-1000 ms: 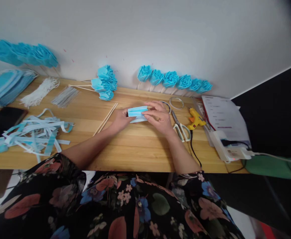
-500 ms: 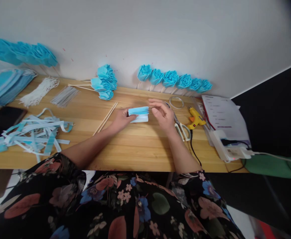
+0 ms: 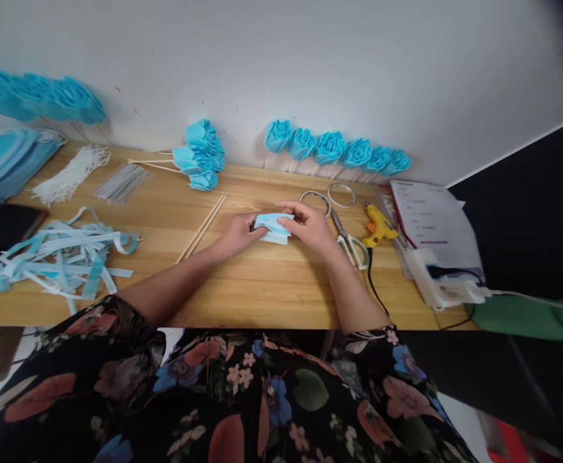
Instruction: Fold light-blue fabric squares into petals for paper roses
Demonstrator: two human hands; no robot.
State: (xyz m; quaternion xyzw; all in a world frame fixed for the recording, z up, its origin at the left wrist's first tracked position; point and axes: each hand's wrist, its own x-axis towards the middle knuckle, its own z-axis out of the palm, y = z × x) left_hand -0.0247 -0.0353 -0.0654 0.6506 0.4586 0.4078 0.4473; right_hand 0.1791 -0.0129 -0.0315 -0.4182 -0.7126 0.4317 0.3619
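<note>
Between both hands, above the middle of the wooden table, is a small stack of blue and white face mask fabric (image 3: 274, 229). My left hand (image 3: 237, 236) grips its left end, with the thumb lying over the top. At the right end, my right hand (image 3: 310, 225) pinches the fabric between thumb and fingers. The fingers under the stack are partly hidden. Two thin wooden sticks (image 3: 201, 227) lie on the table left of my left hand. Scissors (image 3: 351, 247) with pale handles rest just right of my right hand.
Blue fabric roses (image 3: 330, 149) lean on the wall; others (image 3: 199, 156) lie at centre-left. Leftward are face masks (image 3: 14, 161), white cords (image 3: 72, 173), thin strips (image 3: 122, 183), a phone (image 3: 6, 235) and fabric offcuts (image 3: 64, 254). Rightward are a yellow glue gun (image 3: 380, 225) and power strip (image 3: 430, 280).
My right hand has come in from just beside the stack and now holds its right end. The fabric has tilted and shifted slightly toward me and rightward. The view has shifted a little.
</note>
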